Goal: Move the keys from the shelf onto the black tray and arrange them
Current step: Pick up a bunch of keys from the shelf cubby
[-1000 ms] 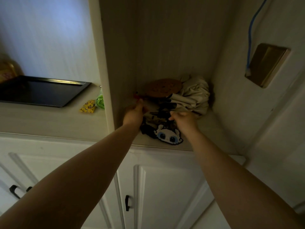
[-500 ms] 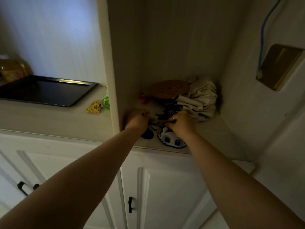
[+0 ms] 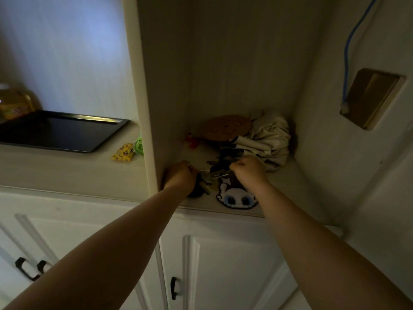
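A dark bunch of keys [image 3: 215, 173] lies at the front of the shelf niche, with a white pixel-art face charm [image 3: 237, 198] at the shelf edge. My left hand [image 3: 180, 176] is closed on the left part of the bunch, beside the niche's left wall. My right hand [image 3: 249, 170] is closed on the right part, just above the charm. The black tray [image 3: 60, 129] sits on the counter to the left, outside the niche.
A round brown cork mat [image 3: 228, 127], crumpled white cloth [image 3: 268, 139] and a small red item [image 3: 192, 140] fill the niche's back. A yellow packet [image 3: 124, 152] and green object [image 3: 139, 145] lie near the tray. A yellow bottle [image 3: 14, 101] stands behind it.
Both hands have drawn closer together and nearer the shelf's front edge, closing on the key bunch. The view has shifted slightly, showing more of the bottle at left.
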